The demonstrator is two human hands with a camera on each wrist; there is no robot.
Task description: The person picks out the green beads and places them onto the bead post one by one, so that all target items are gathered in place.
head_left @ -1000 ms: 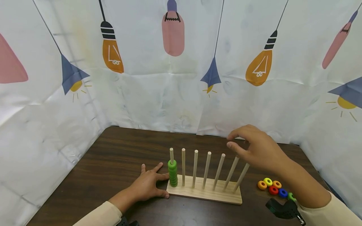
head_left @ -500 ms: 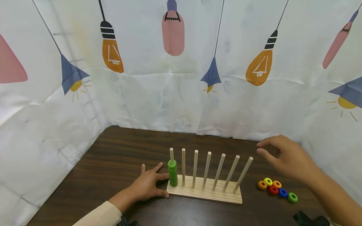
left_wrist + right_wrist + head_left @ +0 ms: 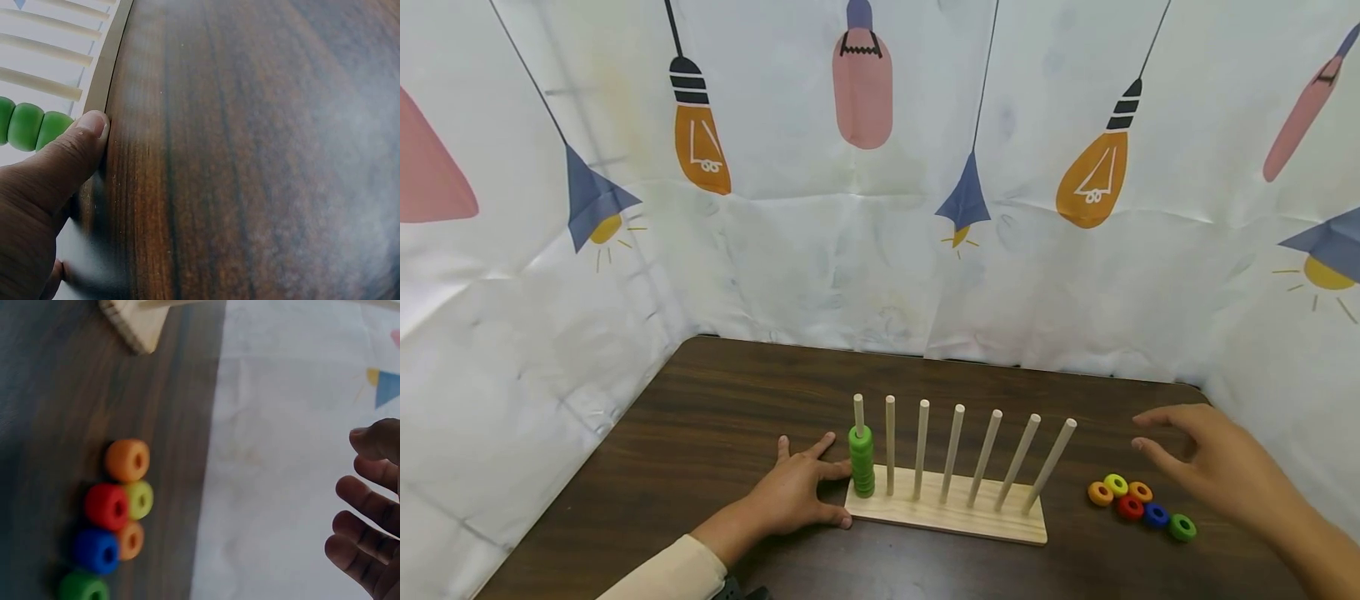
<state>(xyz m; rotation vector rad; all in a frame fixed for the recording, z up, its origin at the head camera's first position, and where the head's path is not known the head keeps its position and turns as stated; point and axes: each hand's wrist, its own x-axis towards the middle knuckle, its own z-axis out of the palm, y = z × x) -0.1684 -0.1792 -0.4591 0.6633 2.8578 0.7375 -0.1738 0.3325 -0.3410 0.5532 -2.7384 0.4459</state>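
Note:
A wooden peg board (image 3: 955, 508) with several upright pegs stands on the table. Green beads (image 3: 862, 467) are stacked on its leftmost peg. At the board's left end my left hand (image 3: 793, 492) rests with fingers spread, its thumb and index finger touching the base. In the left wrist view the thumb (image 3: 87, 134) lies against the base's edge beside the green beads (image 3: 28, 125). My right hand (image 3: 1232, 467) hovers to the right of the board, thumb and fingers apart, holding nothing. Loose beads lie left of and below it: orange, yellow, red (image 3: 1130, 507), blue (image 3: 1156, 514) and green (image 3: 1183, 527).
The dark wood-patterned table (image 3: 737, 392) reaches back to a white curtain (image 3: 805, 275) printed with lamps, which also rises on both sides. The pegs stand tall between the two hands.
My right hand has moved right and lower, away from above the right-hand pegs, uncovering the loose green bead. My left hand stays at the board's left end.

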